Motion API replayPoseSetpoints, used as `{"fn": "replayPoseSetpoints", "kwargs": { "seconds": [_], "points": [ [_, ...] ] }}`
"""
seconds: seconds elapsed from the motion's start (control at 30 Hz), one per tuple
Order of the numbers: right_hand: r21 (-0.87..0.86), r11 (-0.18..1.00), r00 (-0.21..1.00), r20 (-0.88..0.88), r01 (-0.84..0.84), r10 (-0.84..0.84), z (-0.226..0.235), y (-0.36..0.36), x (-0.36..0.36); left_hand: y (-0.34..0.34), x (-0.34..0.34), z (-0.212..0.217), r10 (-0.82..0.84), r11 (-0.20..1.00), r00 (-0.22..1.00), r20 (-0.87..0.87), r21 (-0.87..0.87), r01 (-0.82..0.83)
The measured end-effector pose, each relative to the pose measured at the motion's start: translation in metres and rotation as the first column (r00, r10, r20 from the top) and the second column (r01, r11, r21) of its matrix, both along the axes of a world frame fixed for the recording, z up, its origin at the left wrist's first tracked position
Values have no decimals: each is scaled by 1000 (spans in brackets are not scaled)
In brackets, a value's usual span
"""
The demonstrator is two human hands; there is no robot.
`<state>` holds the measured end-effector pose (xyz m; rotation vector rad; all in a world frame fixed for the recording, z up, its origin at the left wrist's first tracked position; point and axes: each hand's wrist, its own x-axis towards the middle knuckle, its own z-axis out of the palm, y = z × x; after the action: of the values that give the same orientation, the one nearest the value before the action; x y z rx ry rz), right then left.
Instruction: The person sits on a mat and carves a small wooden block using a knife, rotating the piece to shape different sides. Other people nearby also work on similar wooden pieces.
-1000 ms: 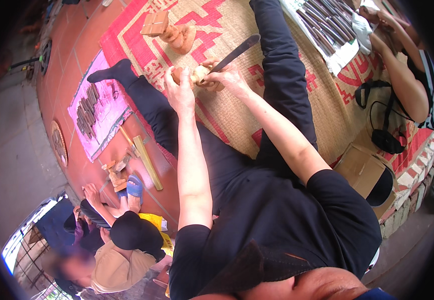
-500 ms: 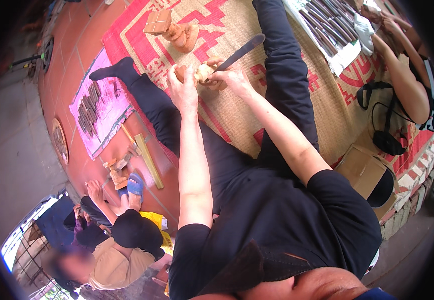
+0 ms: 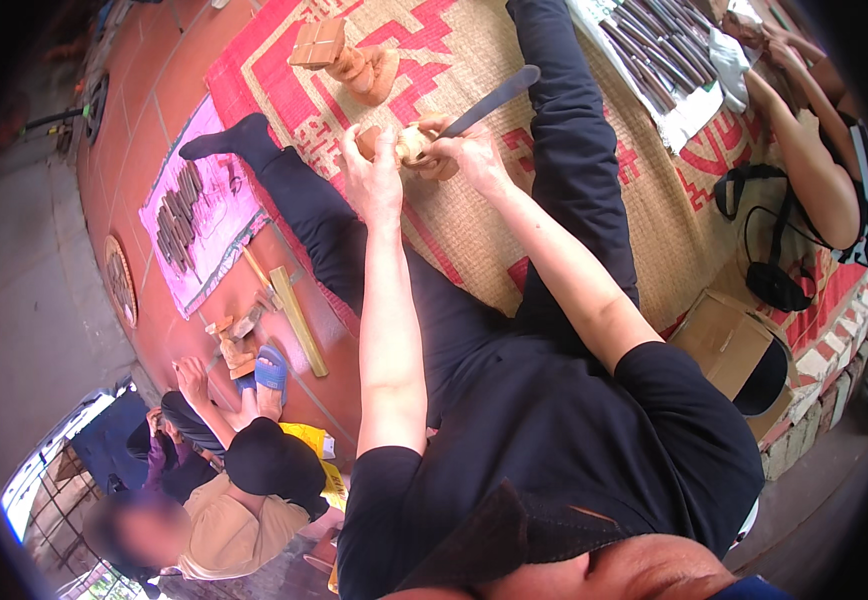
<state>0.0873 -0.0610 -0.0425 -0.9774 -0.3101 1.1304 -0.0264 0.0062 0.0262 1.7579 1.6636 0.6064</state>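
grip L: left hand (image 3: 372, 178) wrapped around the small pale wooden carving block (image 3: 412, 143), fingers closed on its near side
grip R: right hand (image 3: 466, 152) clenched on the handle end of the long dark flat-bladed chisel (image 3: 499, 97); blade runs up and away from the grip, to the right
workpiece: block sits between both hands, held just above the woven red-and-tan mat (image 3: 594, 210), between the outstretched legs
handling: looks like light, stiff, dry wood; not slippery, thin carved bits likely chip; best held round the thick body, fingers off the cut line
pose: both forearms extended straight forward, elbows nearly locked, wrists turned inward to meet over the block
beyond grip: stepped brown wooden carved piece (image 3: 349, 60) further ahead on the mat
left of grip: pink cloth with a row of dark tools (image 3: 194, 215) on the red floor
right: another person's arm (image 3: 814, 170) near a tray of dark chisels (image 3: 654, 45)
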Motion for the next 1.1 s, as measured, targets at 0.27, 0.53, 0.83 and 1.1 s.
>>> {"fn": "replayPoseSetpoints", "kwargs": {
  "seconds": [0.27, 0.53, 0.83, 1.1],
  "points": [
    [10, 997, 982, 177, -72, 69, -2, 6, -1, -2, 1, 2, -11, 1000, 1000, 12, 16, 11],
    [-69, 997, 999, 16, -42, 43, -7, 1, 12, -1, -1, -2, -27, 999, 999, -25, 42, 28],
    [-13, 999, 999, 31, -37, 37, -6, 2, -2, 1, -3, -2, -16, 999, 999, 34, 32, 15],
    [7, 999, 997, 66, -44, 44, -1, 2, -3, 4, -8, -11, -24, 999, 999, 29, 37, 23]
  ]
}}
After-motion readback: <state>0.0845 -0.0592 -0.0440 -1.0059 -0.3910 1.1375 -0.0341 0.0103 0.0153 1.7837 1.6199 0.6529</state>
